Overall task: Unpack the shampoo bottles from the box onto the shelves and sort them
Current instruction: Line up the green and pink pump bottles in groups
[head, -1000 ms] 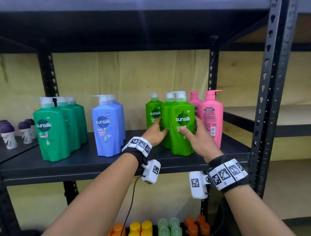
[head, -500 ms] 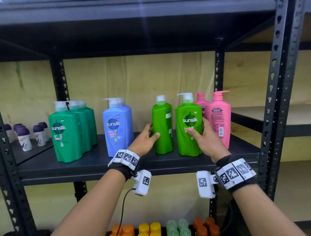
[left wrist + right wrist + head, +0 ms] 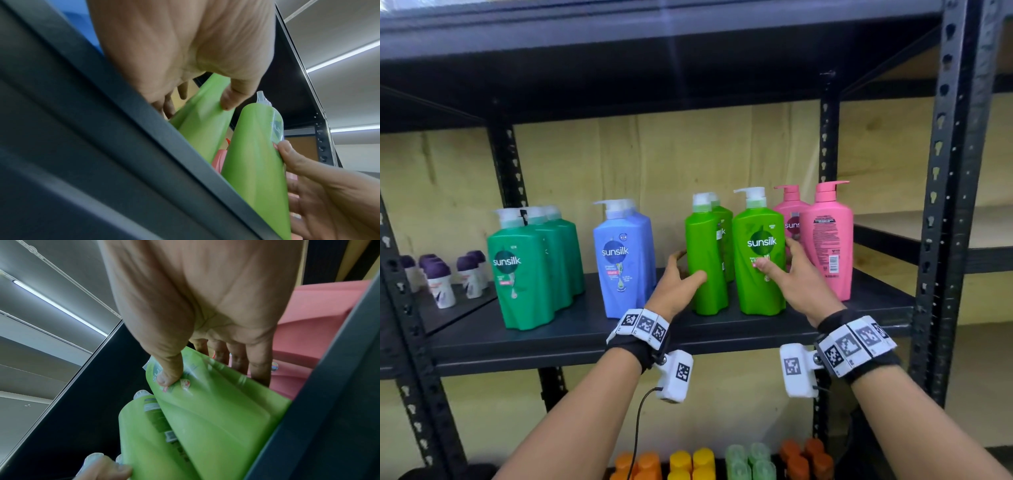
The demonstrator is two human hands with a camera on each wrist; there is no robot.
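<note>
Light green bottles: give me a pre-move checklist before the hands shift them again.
1. Left hand grips the left light green bottle, thumb in front: ok.
2. Right hand grips the right light green bottle, thumb on the label: ok.
3. Both bottles upright on the shelf: ok.
4. Labels facing front: not ok; the left bottle is turned side-on, the right one shows "sunsilk".
5. Gap to the pink bottles: cannot tell; the right hand's fingers fill it.
6. Room on the left toward the blue bottles: ok.
</note>
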